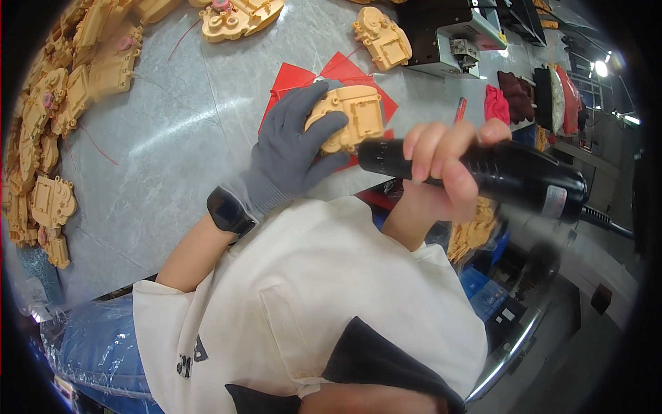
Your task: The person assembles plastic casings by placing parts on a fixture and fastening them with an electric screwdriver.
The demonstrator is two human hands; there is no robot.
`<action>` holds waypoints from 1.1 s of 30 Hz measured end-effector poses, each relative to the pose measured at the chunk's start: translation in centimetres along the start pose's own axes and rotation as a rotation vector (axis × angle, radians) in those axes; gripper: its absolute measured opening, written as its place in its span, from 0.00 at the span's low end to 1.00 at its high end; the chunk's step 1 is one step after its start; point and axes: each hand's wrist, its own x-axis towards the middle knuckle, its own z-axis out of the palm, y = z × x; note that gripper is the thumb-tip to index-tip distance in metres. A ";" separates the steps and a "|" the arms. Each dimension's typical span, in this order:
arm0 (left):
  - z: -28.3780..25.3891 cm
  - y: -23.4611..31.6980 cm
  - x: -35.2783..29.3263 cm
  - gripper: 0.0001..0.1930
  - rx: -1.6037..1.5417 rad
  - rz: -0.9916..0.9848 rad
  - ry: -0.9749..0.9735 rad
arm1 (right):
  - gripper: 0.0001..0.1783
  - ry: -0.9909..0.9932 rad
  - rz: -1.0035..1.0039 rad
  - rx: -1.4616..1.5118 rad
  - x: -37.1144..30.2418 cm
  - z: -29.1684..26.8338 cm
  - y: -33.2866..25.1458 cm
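My left hand (281, 155), in a grey glove with a black watch on the wrist, is closed on a yellow plastic housing (363, 117). The housing sits over a red star-shaped base (293, 76) on the table. My bare right hand (441, 162) wraps round a black electric screwdriver (527, 178), held nearly level. Its front end points left and meets or nearly meets the housing's lower right edge; whether the tip touches cannot be made out.
Many similar yellow housings (52, 200) are heaped along the grey table's (165, 172) left side. Another housing (383, 40) lies beyond the red base, near a black-and-grey machine (448, 41). A cable (607, 222) trails from the screwdriver. Pink cloth (495, 105) is at the right.
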 end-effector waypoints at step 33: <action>0.1 -0.5 -0.3 0.29 0.005 0.013 0.025 | 0.24 -0.170 0.092 -0.243 -0.5 2.5 -0.1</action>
